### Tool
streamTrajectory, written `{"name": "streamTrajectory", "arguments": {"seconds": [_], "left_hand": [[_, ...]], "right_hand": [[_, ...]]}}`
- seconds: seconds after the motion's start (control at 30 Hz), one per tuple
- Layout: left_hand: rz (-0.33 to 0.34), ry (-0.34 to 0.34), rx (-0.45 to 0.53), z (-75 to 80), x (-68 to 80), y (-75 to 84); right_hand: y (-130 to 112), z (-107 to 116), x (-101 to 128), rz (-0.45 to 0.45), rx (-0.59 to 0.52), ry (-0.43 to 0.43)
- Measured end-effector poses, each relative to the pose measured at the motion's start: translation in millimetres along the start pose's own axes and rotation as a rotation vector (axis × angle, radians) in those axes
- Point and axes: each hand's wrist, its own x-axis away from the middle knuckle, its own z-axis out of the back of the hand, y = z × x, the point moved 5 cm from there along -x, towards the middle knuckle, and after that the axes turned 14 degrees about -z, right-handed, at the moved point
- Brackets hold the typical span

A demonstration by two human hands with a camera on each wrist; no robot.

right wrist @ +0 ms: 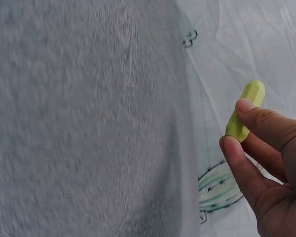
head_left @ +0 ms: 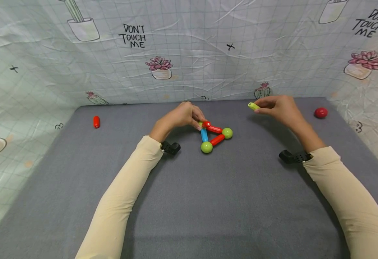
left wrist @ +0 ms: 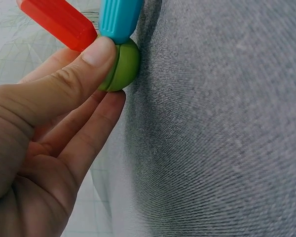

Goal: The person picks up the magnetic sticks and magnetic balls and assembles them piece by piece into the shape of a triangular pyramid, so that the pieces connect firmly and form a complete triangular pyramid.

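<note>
My left hand (head_left: 186,114) pinches a green ball (left wrist: 126,66) between thumb and fingers. That ball is one corner of a flat triangle on the table, with a blue rod (head_left: 204,135) and red rods (head_left: 217,140) for sides. Two more green balls (head_left: 206,147) form the other corners. From the gripped ball a further red rod (left wrist: 64,22) sticks up toward the head camera. Off to the right, my right hand (head_left: 281,109) holds a short yellow-green rod (right wrist: 254,91) above the table, pinched between thumb and fingertips, its near end pointing left.
A loose red rod (head_left: 96,122) lies at the far left of the grey table (head_left: 208,201). A red ball (head_left: 321,113) sits at the far right. Behind the table's back edge hangs a printed cloth (head_left: 195,54), which also covers both sides.
</note>
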Motion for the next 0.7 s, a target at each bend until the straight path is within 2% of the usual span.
{"name": "streamTrajectory", "arguments": {"seconds": [0.4,0.7], "left_hand": [[0.003,-0.001,0.0,0.5,-1.2,-0.6],[0.011,-0.008,0.004,-0.1,-0.6,-1.3]], "right_hand": [[-22,-6,9,0.053,0.004,-0.01],[-38,-13,17,0.024,-0.017,-0.083]]}}
